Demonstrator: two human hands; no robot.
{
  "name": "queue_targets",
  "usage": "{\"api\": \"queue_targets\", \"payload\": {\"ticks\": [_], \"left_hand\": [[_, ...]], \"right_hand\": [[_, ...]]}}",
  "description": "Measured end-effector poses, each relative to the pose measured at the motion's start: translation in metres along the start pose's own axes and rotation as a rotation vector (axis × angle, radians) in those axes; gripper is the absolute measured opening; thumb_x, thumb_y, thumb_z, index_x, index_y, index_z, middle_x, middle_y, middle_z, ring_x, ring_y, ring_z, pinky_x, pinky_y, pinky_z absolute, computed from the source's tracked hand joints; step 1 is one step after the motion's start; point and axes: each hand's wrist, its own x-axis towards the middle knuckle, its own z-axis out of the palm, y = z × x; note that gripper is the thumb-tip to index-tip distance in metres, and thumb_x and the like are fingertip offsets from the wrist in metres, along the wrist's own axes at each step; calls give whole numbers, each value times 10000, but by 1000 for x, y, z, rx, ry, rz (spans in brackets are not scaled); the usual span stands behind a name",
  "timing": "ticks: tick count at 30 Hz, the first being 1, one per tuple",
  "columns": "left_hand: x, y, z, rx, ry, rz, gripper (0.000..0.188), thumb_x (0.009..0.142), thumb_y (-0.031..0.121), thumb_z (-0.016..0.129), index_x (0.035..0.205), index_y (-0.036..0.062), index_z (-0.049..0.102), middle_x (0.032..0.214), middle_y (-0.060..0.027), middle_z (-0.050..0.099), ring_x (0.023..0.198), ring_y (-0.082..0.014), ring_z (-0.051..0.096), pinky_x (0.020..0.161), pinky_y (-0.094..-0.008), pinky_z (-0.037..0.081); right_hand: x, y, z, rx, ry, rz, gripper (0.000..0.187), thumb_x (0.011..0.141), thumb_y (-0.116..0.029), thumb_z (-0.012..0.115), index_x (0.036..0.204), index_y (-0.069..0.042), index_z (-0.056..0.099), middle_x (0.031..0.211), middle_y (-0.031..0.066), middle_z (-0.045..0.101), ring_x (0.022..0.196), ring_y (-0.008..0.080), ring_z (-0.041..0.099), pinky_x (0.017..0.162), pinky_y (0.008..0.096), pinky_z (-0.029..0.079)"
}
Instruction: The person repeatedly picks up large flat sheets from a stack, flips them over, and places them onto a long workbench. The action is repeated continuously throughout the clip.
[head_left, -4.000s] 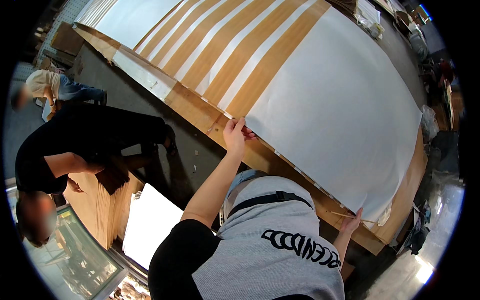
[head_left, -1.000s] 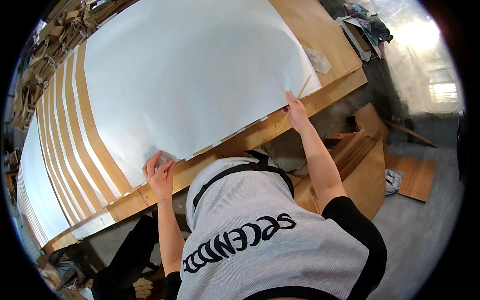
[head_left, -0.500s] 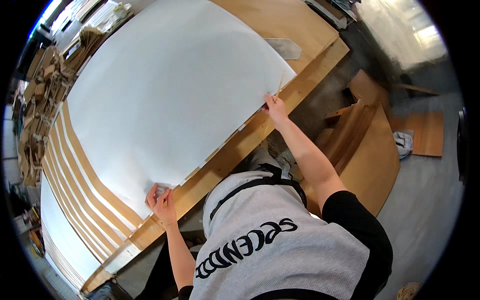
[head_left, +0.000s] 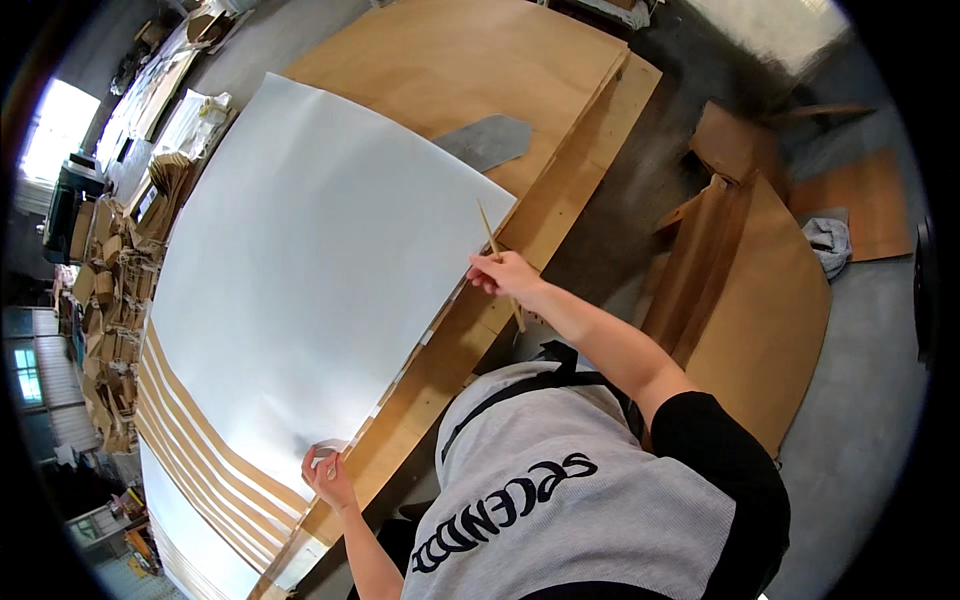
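Head view: my right hand (head_left: 505, 272) pinches a thin wooden stick (head_left: 497, 256) at the white sheet's (head_left: 310, 290) near edge; my left hand (head_left: 328, 478) grips that same edge, on the plywood table (head_left: 560, 190).

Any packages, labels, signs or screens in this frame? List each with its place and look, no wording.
Stacked brown cardboard packs: far left edge beside the table, flat tan bundles in uneven piles.
White wrapped bundle: upper left past the white sheet, pale and rectangular.
Printed lettering on the person's grey top: bottom centre, dark on grey.
No screens or signs that I can make out.
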Motion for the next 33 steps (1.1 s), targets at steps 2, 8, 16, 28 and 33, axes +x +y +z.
{"api": "queue_targets", "payload": {"ticks": [2, 8, 16, 28, 33], "left_hand": [[3, 4, 1, 48, -28, -19, 100, 629, 4, 663, 687, 64, 607, 1100, -89, 490, 1016, -267, 443, 805, -343, 392], [11, 34, 1, 113, -102, -109, 112, 652, 5, 620, 707, 33, 526, 1057, -113, 490, 1046, -287, 437, 871, -378, 361], [58, 104, -2, -212, 87, -391, 208, 756, 25, 545, 960, 26, 505, 992, -85, 516, 922, -174, 488, 807, -299, 400], [164, 308, -65, -925, -56, 244, 205, 852, 204, 414, 766, 59, 531, 744, -56, 529, 748, -174, 531, 812, -392, 411], [168, 353, -150, -1298, 291, 1081, 269, 846, 292, 392, 833, 50, 510, 832, -72, 490, 816, -198, 480, 840, -460, 378]], "right_hand": [[11, -5, -34, -33, 5, -102, 338, 814, -342, 540, 690, -33, 604, 595, 13, 545, 475, 75, 454, 427, 207, 347], [79, -91, -126, -613, 472, -590, 291, 733, -330, 614, 890, -86, 592, 826, 66, 596, 757, 173, 569, 641, 297, 456], [114, -158, -130, -1223, 316, -380, 793, 537, -378, 754, 1202, -130, 400, 1177, 75, 416, 1123, 249, 371, 889, 380, 387], [139, -148, -203, -287, 98, -275, 284, 752, -266, 620, 888, -19, 585, 770, 51, 569, 727, 145, 519, 661, 265, 405], [46, -105, -248, 200, 343, -224, 150, 832, -213, 532, 900, -79, 545, 661, -41, 480, 520, 57, 413, 401, 212, 294]]}}
